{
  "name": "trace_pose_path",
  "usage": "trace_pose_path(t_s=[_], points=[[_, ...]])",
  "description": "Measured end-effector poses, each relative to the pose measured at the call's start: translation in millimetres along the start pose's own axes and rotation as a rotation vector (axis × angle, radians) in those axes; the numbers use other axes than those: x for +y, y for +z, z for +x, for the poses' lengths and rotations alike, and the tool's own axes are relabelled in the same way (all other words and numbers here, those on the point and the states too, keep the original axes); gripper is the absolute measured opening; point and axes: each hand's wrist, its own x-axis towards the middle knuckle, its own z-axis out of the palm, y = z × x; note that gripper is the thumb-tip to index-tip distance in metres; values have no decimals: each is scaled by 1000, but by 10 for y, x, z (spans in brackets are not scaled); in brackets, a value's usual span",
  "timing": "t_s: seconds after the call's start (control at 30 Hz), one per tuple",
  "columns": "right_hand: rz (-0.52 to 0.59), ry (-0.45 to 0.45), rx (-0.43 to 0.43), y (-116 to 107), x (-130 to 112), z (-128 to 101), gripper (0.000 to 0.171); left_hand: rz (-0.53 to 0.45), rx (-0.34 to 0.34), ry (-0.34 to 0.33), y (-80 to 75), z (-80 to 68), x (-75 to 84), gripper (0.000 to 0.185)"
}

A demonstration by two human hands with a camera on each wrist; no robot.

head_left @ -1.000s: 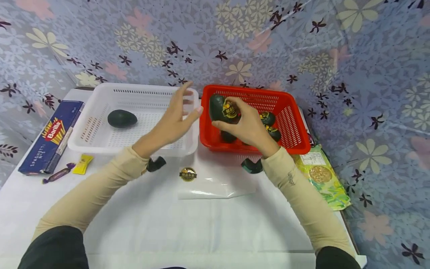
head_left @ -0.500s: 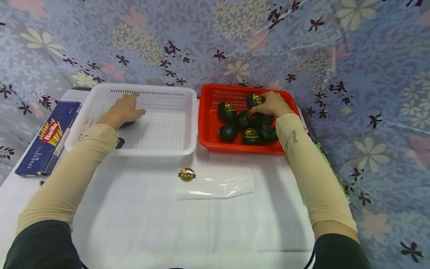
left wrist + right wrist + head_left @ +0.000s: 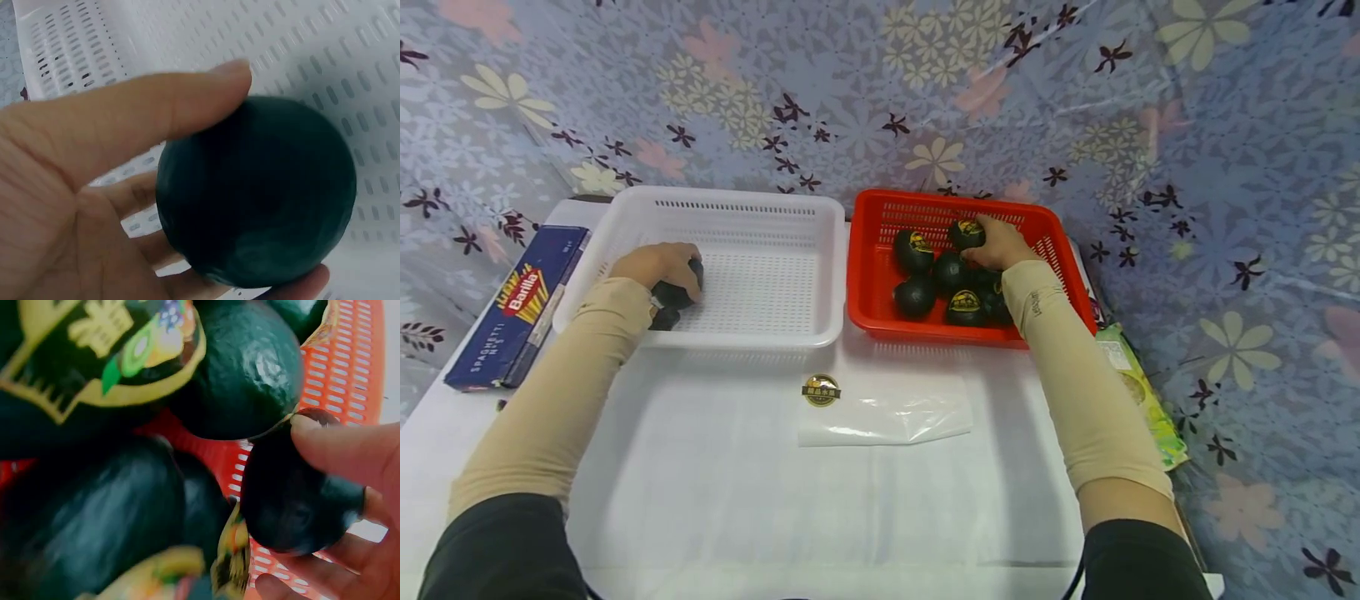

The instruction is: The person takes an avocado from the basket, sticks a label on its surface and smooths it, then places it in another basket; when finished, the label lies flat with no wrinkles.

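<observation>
In the head view my left hand (image 3: 655, 265) reaches into the left side of the white basket (image 3: 833, 275). Its fingers and thumb curl round a dark green avocado (image 3: 262, 194), close over the slotted floor in the left wrist view. My right hand (image 3: 1002, 245) is in the back of the red basket (image 3: 868, 308), gripping another avocado (image 3: 300, 494), its thumb on top and its fingers underneath. A gold-and-black sticker shows on this one in the head view. Several more avocados (image 3: 914, 297) lie close together in front of that hand, some partly hidden by it.
A clear plastic bag (image 3: 887, 421) with a round gold sticker lies flat in front of the baskets on the white table (image 3: 820, 517). The blue spaghetti box (image 3: 516, 308) is left of the white basket. A green-yellow packet (image 3: 1150, 408) lies at the right edge.
My left hand has moved left from the white basket's right side and now grips its avocado. My right hand has shifted right and back in the red basket with its avocado.
</observation>
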Motion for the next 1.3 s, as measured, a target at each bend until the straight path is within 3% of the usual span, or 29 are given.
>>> trace_pose_path(t_s=[0.23, 0.4, 0.6, 0.87, 1.07, 1.17, 1.3], points=[[-82, -17, -87, 112, 101, 1, 70, -8, -46, 13, 27, 9, 23, 79], [-52, -18, -111, 111, 110, -12, 69, -44, -50, 10, 40, 10, 25, 80], [-28, -63, -45, 89, 29, -57, 72, -49, -4, 60, 47, -32, 62, 80], [-74, -222, 5, -10, -460, -378, 73, 20, 161, 279, -19, -308, 310, 87], [-84, -429, 49, 45, -818, -942, 58, -91, 270, 493, 91, -653, 499, 87], [-53, -567, 40, 161, -913, -1236, 42, -173, 261, 585, 224, -903, 547, 79], [-38, -729, -71, 388, -964, -1552, 26, -162, 142, 733, 446, -1214, 582, 68]])
